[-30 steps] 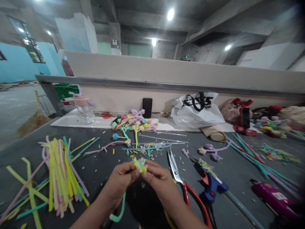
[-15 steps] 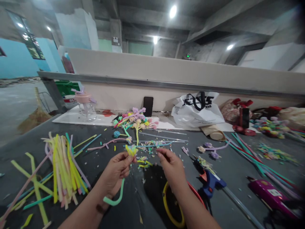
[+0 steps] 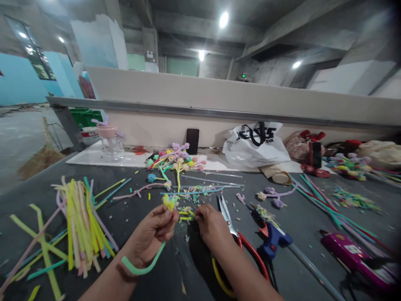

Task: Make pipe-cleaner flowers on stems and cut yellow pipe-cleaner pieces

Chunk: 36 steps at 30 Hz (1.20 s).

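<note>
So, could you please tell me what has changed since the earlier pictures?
The right hand let go of the fuzzy yellow piece and moved right, beside small yellow scraps. The left hand, still holding it, shifted left. The red-handled metal scissors and blue plastic glue gun stayed.

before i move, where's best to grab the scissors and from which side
Probably by the handles, coming from your own side: they point toward you, while the blades point away. Your right forearm hides part of the handles, so the red handle, exposed to its right, looks easiest.

Unclear lettering (image 3: 270, 133) on white bag (image 3: 247, 154)
</note>
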{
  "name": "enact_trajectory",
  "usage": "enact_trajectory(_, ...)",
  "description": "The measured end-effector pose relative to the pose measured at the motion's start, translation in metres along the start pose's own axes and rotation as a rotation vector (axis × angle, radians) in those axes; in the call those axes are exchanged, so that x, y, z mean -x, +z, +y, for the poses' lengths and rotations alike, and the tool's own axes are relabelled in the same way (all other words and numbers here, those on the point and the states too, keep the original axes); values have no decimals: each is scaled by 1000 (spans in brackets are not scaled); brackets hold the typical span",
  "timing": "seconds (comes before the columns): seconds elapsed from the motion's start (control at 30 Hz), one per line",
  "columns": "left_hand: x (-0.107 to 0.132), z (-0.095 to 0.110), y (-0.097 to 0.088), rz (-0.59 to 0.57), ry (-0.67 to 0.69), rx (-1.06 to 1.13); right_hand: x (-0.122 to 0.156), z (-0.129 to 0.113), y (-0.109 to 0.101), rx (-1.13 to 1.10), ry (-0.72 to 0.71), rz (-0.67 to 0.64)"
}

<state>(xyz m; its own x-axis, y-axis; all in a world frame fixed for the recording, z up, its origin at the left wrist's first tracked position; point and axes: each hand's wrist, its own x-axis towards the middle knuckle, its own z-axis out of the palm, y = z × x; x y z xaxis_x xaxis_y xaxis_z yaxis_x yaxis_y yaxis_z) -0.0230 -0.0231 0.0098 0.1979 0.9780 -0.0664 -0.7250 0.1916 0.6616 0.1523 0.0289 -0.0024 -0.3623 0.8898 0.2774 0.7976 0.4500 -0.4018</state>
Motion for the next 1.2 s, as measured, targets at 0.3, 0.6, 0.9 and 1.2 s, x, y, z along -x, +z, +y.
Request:
enact_trajectory(0.3,0,-2,-11,-86,2,136,11,-24,-12,-308,-40,-12)
enact_trajectory(0.6,-5,-9,-8,-11,-86,-134,5,-17,-19,-400,-56,-36)
enact_trajectory(0.9,-3,3,-2,-91,-258,-793,9,-11,-47,-841,-180,-562)
enact_trajectory(1.2,-5,3,-2,-79,-274,-857,12,-27,-32,-559,-150,-386)
